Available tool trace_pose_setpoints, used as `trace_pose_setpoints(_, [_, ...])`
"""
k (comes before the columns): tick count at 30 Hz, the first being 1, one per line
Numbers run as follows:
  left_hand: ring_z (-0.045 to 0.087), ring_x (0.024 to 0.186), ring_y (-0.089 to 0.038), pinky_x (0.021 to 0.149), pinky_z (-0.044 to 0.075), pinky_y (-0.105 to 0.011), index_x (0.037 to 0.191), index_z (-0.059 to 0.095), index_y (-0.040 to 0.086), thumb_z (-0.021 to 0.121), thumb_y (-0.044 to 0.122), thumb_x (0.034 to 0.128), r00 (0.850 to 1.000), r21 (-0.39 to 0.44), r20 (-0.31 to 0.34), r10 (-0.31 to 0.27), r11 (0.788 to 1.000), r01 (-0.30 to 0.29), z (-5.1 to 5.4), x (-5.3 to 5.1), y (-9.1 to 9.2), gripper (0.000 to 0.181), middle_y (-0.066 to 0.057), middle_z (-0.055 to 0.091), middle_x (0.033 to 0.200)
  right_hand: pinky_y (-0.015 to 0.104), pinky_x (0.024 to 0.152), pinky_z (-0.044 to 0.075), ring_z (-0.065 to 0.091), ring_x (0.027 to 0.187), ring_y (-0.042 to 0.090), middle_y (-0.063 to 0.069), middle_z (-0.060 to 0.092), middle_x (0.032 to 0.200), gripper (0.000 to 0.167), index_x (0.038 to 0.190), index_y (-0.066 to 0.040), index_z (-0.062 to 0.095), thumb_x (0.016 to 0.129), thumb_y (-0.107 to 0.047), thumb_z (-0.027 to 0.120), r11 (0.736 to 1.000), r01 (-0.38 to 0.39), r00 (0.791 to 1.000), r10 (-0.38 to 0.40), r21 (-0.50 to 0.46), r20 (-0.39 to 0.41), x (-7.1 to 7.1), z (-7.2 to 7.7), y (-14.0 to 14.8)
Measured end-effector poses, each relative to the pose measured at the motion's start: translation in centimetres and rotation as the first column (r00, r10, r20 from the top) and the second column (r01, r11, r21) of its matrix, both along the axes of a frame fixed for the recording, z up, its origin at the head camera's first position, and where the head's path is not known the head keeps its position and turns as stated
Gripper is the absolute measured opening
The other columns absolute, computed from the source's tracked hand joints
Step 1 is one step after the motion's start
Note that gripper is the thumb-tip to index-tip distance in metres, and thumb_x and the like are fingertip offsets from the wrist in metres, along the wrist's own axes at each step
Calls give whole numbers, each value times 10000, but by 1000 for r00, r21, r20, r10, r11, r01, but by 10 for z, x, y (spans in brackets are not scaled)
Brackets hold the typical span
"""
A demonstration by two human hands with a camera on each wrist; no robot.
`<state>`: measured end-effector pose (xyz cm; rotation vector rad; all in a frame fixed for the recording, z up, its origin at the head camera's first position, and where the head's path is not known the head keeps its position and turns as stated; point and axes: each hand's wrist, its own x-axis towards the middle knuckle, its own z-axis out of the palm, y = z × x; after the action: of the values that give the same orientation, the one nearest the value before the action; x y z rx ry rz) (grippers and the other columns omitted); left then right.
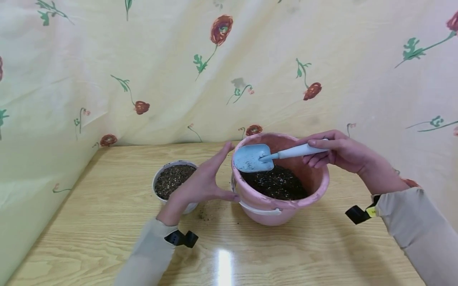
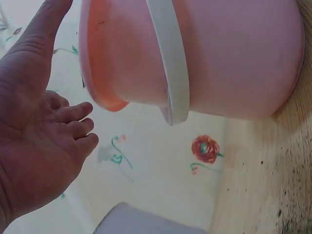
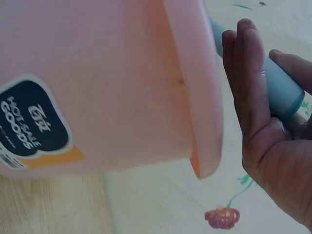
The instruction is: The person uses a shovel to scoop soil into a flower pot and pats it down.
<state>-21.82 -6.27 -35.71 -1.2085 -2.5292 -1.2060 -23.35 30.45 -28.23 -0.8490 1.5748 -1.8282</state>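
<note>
A pale blue trowel (image 1: pixel 253 158) lies across the mouth of a pink bucket (image 1: pixel 275 216), its blade over the left rim. My right hand (image 1: pixel 338 151) grips the trowel's light handle (image 3: pixel 282 90) above the bucket's right side. Dark soil (image 1: pixel 277 183) covers the inside of the bucket. At the bucket's left, my left hand (image 1: pixel 200 184) has its thumb and fingers spread, the thumb close to the rim; whether it touches cannot be told. In the left wrist view the left hand (image 2: pixel 44 126) holds nothing. A white bail handle (image 2: pixel 173 63) hangs on the bucket's side.
A white pot (image 1: pixel 155 186) filled with soil stands left of the bucket, partly behind my left forearm. Soil crumbs (image 1: pixel 204 214) lie on the wooden table (image 1: pixel 89 230) between them. A flowered cloth (image 1: pixel 171 79) hangs behind and at the sides.
</note>
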Motion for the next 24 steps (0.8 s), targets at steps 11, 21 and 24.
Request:
trace_pose_setpoints(11, [134,1459,-232,1135,220,-469,1555,-66,237,932,264,603,999,62,1,-45,997,44,-1,-5,25,1380,-30,35,1618,337,733,563,721,833,222,194,721,950,395,1239,15,636,1018,52,310,996,-3,998,-3,88,61,-11,5,4])
trace_pose_setpoints(21, [117,1461,-216,1139,209,-463,1553,-59,272,936,313,592,1000,54,13,-16,998,15,-6,-6,32,1384,6,21,1619,300,674,570,721,749,173,153,732,855,313,1114,-55,719,1008,-12,428,958,86,992,-109,274,69,-14,4,-10])
trace_pose_setpoints(24, [93,1464,-214,1146,187,-455,1546,-73,286,933,357,586,999,38,41,3,999,-4,-5,-5,33,1392,19,-1,1617,302,667,572,720,732,171,151,732,845,295,1093,-60,723,1002,-17,446,949,101,990,-127,299,68,-14,4,-11])
